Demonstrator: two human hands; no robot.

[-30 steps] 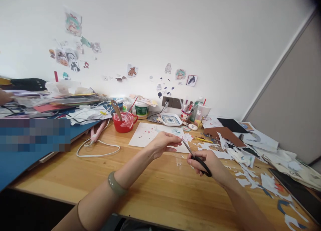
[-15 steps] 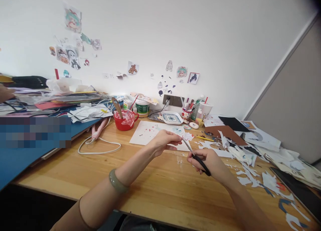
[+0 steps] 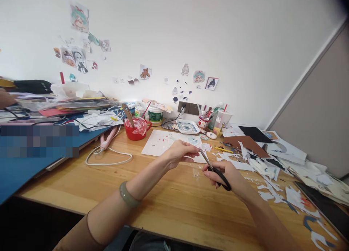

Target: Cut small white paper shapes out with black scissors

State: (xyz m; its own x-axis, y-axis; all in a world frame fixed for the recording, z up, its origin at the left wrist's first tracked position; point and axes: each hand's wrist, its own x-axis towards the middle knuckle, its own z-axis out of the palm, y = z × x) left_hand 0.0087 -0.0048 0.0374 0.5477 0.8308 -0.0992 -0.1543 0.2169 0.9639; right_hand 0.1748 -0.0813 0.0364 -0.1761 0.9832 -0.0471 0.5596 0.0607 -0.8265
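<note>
Scissors [image 3: 221,178]: black handles, grey blades. Cutout [image 3: 205,147]: white with pink marks. Sheet [image 3: 163,142]: white, scattered red and dark specks. Worktop [image 3: 169,207]: light honey wood, grain visible. Bowl [image 3: 133,134]: red, pinkish clear wrap inside. Dish [image 3: 187,127]: white, blue ornamental pattern. Tub [image 3: 155,115]: white, green label. Bangle [image 3: 127,194]: grey-green. Sleeve [image 3: 79,238]: brown. Cable [image 3: 109,160]: white, on a pink tool [image 3: 107,140]. Brown card [image 3: 247,143], black card [image 3: 253,134]. Scraps [image 3: 268,196]: mostly white, a few blue. Pencil [image 3: 222,149]: yellow. Board [image 3: 16,174] at left: blue. Wall [image 3: 245,43]: white.
</note>
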